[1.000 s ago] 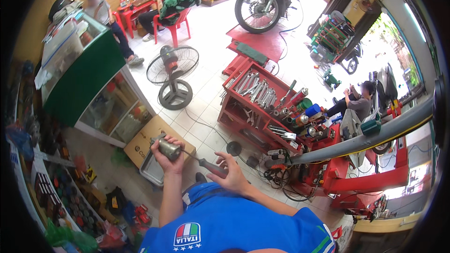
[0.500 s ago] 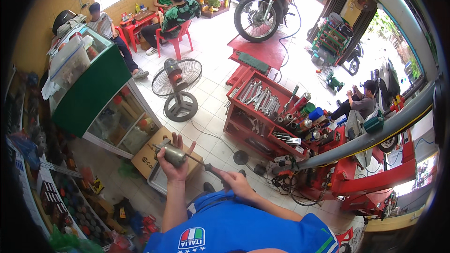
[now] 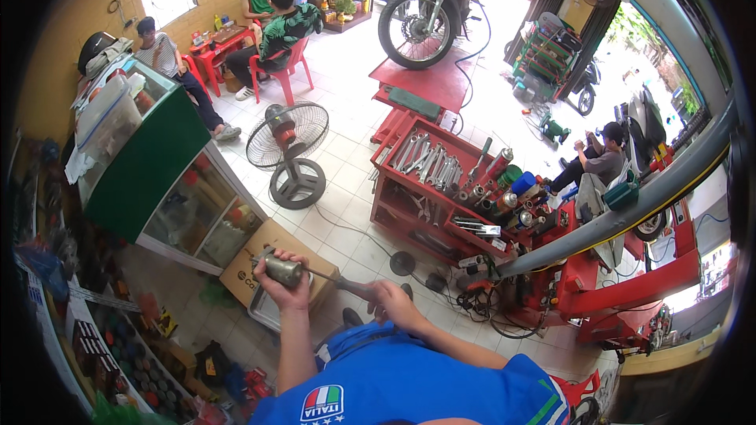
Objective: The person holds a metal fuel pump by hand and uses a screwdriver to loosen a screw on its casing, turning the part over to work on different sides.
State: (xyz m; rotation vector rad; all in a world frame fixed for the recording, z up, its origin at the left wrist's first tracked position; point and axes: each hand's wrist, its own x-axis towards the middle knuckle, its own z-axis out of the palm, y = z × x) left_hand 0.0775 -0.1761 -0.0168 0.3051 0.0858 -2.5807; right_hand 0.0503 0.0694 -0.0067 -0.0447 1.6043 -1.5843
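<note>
My left hand is wrapped around a dull metal cylinder, which looks like a small motor, with a narrower end poking out at its upper left. A screwdriver with a dark handle is gripped in my right hand. Its thin shaft points left at the cylinder's right end; whether the tip touches cannot be made out. Both hands are held in front of my blue shirt, above a cardboard box and a metal tray on the floor side.
A red tool cart with wrenches and cans stands ahead right. A floor fan and its cable lie ahead. The green glass cabinet is at left, a grey post at right. Several people sit farther off; a red motorbike stands on a lift.
The fingers of my left hand, spread before, have curled round the cylinder. My right hand with the screwdriver has moved slightly to the right. The whole view has shifted a little.
</note>
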